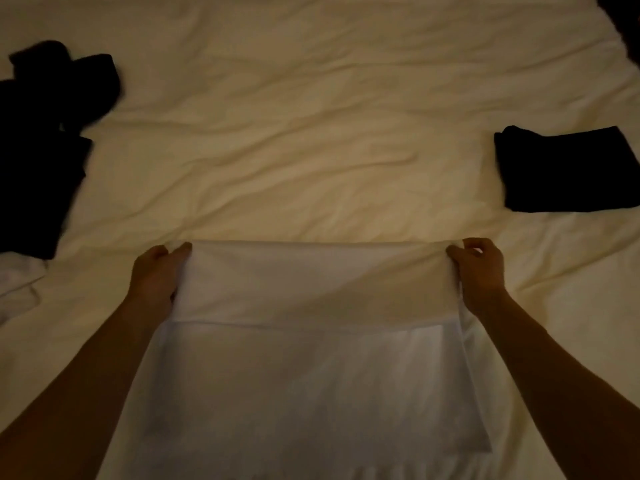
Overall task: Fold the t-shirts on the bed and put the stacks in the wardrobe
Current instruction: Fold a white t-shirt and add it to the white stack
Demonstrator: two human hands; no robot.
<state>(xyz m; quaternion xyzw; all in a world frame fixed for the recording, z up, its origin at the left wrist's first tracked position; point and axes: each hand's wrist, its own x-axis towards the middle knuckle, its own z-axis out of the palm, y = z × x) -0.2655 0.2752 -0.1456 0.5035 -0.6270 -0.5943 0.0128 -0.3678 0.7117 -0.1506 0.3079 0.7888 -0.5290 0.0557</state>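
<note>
Toward six o'clock on the bed [311, 98], a white t-shirt [311, 375] lies mid-fold, its far edge doubled over. The left hand [156, 278] and right hand [479, 271] each pinch a corner of that fold. One folded black t-shirt [564, 169] sits at three o'clock; an unfolded dark pile [45, 150] waits at nine. I judge folding barely begun, and the wardrobe trip is untouched.
</note>
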